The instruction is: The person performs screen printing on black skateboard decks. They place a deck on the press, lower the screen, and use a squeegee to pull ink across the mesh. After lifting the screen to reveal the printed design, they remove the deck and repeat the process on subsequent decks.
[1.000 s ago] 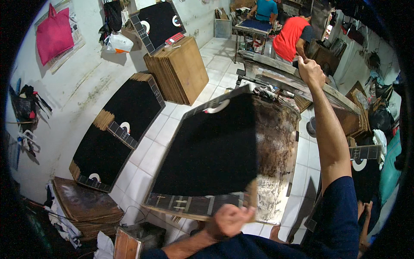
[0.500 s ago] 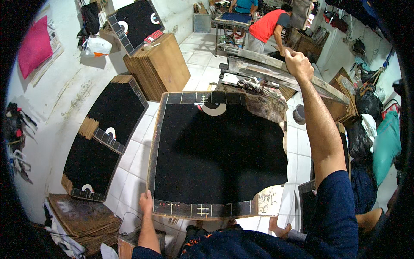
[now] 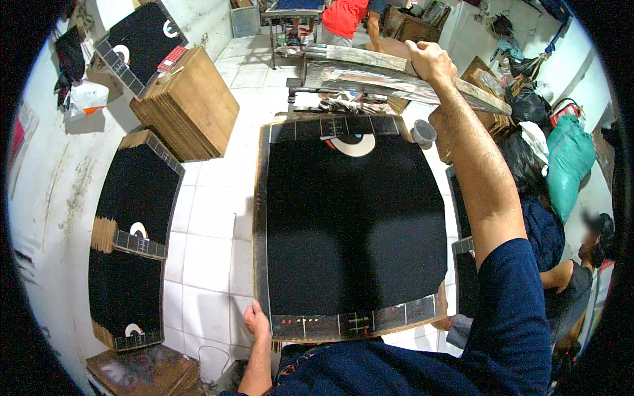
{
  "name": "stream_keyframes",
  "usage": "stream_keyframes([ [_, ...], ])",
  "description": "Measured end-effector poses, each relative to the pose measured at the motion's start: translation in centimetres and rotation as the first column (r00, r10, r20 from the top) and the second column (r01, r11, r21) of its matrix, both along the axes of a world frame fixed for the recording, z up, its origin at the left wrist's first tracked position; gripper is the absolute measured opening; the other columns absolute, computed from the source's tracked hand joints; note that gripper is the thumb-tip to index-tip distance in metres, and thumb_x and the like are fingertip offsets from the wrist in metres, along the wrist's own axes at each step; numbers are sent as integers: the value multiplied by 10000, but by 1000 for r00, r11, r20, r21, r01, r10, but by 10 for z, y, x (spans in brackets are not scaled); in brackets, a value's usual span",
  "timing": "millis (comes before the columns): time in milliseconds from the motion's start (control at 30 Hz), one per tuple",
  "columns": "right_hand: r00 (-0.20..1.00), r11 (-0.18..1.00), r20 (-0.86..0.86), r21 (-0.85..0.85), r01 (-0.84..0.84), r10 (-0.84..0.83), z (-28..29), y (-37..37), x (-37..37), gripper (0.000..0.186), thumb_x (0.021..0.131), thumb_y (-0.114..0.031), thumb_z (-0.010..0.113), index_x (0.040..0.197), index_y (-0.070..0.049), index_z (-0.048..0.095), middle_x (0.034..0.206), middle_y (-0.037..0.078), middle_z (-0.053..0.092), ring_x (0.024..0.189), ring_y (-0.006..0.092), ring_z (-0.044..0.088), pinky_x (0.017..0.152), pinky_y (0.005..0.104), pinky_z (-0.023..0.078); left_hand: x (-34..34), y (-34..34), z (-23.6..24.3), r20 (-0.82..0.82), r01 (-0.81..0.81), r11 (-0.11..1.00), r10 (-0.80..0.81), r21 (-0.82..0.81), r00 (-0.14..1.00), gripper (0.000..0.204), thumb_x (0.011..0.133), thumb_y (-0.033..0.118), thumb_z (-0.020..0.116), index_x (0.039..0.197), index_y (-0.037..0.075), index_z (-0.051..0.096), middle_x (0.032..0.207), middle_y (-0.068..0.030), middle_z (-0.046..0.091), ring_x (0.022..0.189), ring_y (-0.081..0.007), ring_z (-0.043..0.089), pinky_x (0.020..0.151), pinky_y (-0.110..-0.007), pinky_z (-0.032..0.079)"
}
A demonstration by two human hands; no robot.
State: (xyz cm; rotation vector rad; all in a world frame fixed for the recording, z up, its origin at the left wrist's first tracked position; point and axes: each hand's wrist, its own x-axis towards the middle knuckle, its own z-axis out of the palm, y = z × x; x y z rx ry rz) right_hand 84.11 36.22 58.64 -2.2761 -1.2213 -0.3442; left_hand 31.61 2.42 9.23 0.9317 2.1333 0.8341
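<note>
Raised at the far side is a wooden-framed screen [image 3: 356,74], stained grey and white. My right hand [image 3: 432,65] is closed over its upper rail, arm stretched forward. Below it lies a board [image 3: 260,198] with a dark gridded border, covered by a large black fabric panel [image 3: 356,224]. A white ring-shaped print [image 3: 354,145] shows at the panel's far edge, and small coloured marks dot the near border. At the board's near left corner, my left hand [image 3: 256,319] has its fingers curled against the edge; the fingertips are partly hidden.
Two boards with black panels [image 3: 139,191] lie on stacks at left. A tall stack of brown boards [image 3: 191,105] stands behind them. Bags, including a green one [image 3: 571,158], line the right wall. A co-worker in red [image 3: 343,18] bends beyond the screen; another person [image 3: 574,290] sits right.
My view has turned, so the room has shifted left. The screen looks more level across the view. The pale stained areas beside the black panel's right edge no longer show; that edge looks straighter.
</note>
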Motion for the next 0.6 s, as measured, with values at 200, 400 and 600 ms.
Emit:
stream_keyframes([
  [200,999,999,-5,-8,-36,36,7,6,6,605,877,-629,533,1261,-225,767,1303,176,721,1227,372,678,1041,477,518,-14,4,40,17,271,958,-273,97,962,496,848,428,858,1003,4,653,838,-155,702,811,-282,670,773,-434,530],
  [400,999,999,37,-22,-28,28,28,25,10,606,884,-634,531,1263,-225,770,1311,157,724,1238,360,678,1050,469,517,-21,29,74,-214,552,832,-550,-56,807,734,686,467,952,1147,12,606,1020,-229,735,983,-458,692,859,-520,534],
  [600,998,997,-51,57,-45,48,47,34,8,571,889,-524,561,1162,-72,778,1229,233,730,1208,407,676,1040,482,521,0,41,75,-225,514,856,-513,-59,828,756,675,466,950,1138,-12,591,1026,-263,716,999,-490,670,870,-553,515],
])
